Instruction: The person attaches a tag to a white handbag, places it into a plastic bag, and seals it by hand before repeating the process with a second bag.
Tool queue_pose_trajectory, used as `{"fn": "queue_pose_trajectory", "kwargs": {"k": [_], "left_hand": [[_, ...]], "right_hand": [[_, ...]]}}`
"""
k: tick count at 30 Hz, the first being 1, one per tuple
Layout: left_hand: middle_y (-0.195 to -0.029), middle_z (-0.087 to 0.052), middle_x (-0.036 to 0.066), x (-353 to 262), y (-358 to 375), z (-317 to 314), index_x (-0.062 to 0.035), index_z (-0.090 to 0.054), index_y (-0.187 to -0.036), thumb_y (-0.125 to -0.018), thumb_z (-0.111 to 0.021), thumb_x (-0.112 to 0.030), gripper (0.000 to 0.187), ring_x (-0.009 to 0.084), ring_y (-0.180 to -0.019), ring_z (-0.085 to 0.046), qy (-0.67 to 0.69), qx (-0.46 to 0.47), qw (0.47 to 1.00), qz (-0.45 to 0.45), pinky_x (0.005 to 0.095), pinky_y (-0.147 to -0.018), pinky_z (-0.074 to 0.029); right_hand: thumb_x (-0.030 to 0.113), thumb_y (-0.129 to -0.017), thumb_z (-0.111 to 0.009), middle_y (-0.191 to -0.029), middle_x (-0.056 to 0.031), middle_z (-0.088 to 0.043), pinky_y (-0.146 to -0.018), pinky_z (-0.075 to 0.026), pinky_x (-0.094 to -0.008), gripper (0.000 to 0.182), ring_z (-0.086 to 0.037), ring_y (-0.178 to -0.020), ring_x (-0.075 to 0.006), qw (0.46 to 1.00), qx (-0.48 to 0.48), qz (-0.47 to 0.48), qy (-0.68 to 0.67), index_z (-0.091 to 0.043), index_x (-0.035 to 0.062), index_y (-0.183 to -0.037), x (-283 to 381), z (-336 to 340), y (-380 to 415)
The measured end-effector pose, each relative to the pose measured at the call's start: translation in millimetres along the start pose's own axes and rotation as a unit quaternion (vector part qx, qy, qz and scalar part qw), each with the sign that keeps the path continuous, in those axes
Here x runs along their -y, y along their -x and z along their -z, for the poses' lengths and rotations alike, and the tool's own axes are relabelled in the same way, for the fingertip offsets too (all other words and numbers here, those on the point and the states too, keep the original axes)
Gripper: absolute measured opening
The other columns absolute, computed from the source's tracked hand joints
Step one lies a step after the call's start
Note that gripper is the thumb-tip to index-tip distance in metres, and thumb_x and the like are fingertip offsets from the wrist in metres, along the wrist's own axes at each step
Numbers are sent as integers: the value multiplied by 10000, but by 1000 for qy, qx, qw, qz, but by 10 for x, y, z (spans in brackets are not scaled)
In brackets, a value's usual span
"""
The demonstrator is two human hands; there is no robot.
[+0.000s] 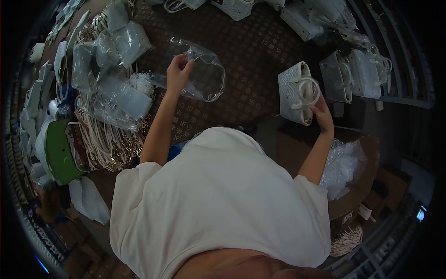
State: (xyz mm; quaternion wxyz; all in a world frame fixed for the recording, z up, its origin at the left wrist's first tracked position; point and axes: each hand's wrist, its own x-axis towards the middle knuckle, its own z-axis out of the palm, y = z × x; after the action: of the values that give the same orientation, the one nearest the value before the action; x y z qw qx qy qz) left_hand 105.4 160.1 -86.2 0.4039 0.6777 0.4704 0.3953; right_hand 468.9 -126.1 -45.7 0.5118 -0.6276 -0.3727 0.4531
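My left hand point(179, 74) pinches the edge of a clear plastic bag point(206, 76), which lies spread open over the brown patterned table cover point(241, 56). Off to the right, my right hand point(322, 114) is closed on the side of a small white handbag point(291, 93) with a patterned front and looped handles. The handbag is tilted, and its handles fall near my fingers. Part of my right fingers is hidden behind it.
White straps with metal clasps point(111, 144) and plastic-wrapped pieces point(125, 95) are heaped at the left, near a green bag point(61, 151). More wrapped handbags point(367, 72) stand at the right. Below them, a cardboard box point(367, 174) holds bubble wrap point(341, 167).
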Motion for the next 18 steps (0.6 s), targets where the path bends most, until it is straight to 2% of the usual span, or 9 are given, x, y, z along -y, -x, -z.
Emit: {"fn": "queue_pose_trajectory", "kwargs": {"k": [3,5,6,8,12,14,15,17,18], "left_hand": [[-693,-579,28,85,58,103,13,-577,-926,-772,-625,-148,228,64,-625,-510,7,-11,1000,25,213,-576,-414],[-696,-582,26,120,71,107,14,-581,-907,-776,-617,-138,204,61,-625,-511,3,-24,999,30,209,-575,-412],[-699,-585,24,131,69,88,15,-584,-887,-779,-608,-128,180,58,-624,-512,2,-31,999,32,206,-573,-410],[-692,-582,21,169,65,40,15,-583,-886,-783,-604,-126,176,57,-618,-509,15,-35,999,30,205,-570,-408],[-680,-578,19,111,57,-6,16,-583,-889,-787,-597,-120,170,56,-605,-501,22,-47,998,33,205,-562,-405],[-681,-580,20,118,47,-14,16,-583,-888,-788,-598,-121,170,55,-604,-501,26,-44,998,37,204,-558,-403],[-683,-581,21,127,50,-9,16,-583,-887,-789,-599,-121,170,53,-604,-501,29,-37,998,40,204,-555,-401],[-684,-582,22,113,45,-4,14,-595,-888,-787,-607,-129,175,52,-603,-502,44,-34,997,48,205,-550,-399],[-685,-583,23,98,45,-7,13,-607,-889,-785,-615,-136,181,51,-602,-502,62,-29,996,54,206,-546,-397]], "right_hand": [[40,-727,-566,-1296,-101,-411,-995,-277,-311,659,-381,-1195,-187,996,-2,61,-60,-297,49,-1328,120,-55,11],[82,-754,-560,-1164,-110,-525,-923,-362,-316,507,-484,-1091,-194,987,-48,-6,153,-418,13,-1236,5,-11,-60],[82,-754,-560,-1164,-110,-525,-923,-362,-316,507,-484,-1091,-194,987,-46,-7,152,-418,13,-1236,-48,-51,-124],[120,-775,-560,-995,-114,-601,-795,-436,-315,335,-568,-931,-196,941,-181,-74,277,-532,-20,-1079,-137,-139,-298],[174,-829,-525,-1005,-117,-603,-733,-446,-313,337,-580,-875,-222,933,-119,-34,338,-515,-19,-1105,-153,-185,-448],[163,-839,-526,-983,-97,-607,-717,-450,-296,326,-578,-845,-178,969,-31,-107,220,-518,-16,-1111,-4,-409,-487],[153,-834,-545,-965,-84,-605,-708,-464,-275,319,-579,-838,-148,995,-19,-98,28,-532,-14,-1105,-494,-405,-596],[140,-840,-523,-937,-78,-603,-640,-464,-269,240,-572,-785,-153,987,18,-95,-126,-574,13,-1036,-15,-1074,-577],[123,-833,-523,-958,-86,-599,-671,-473,-276,257,-576,-810,-159,971,21,-154,-182,-560,8,-1060,-28,-1283,-612]]}}
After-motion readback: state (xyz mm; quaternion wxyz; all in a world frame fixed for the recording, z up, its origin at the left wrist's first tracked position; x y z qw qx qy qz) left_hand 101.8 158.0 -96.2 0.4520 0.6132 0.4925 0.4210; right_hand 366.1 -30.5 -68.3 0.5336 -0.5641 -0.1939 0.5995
